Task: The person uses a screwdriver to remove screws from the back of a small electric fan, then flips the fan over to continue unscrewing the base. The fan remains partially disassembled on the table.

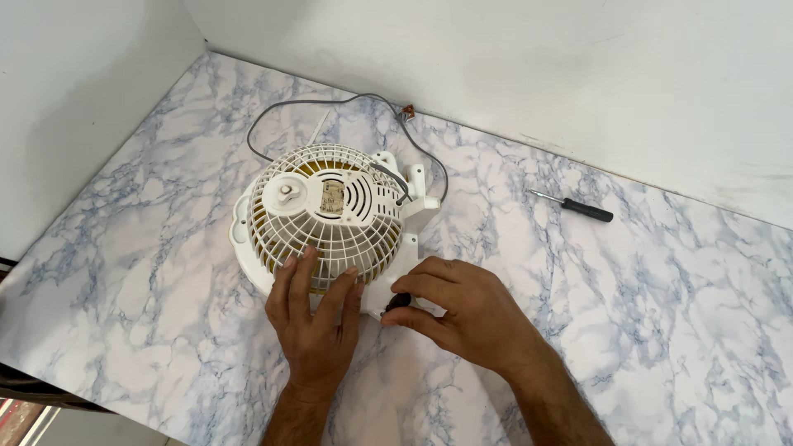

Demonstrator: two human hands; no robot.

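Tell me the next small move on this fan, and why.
Probably turn the black knob: the right hand already pinches it at the base of the white fan, while the left hand lies flat on the grille, steadying it. The screwdriver lies apart, untouched.

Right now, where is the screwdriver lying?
In the head view, the screwdriver lies on the marble table, to the right of the white fan, close to the back wall and away from both hands.

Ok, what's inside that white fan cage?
Through the cage bars, yellow parts show, likely blades. The left hand covers the near edge, so that part is hidden.
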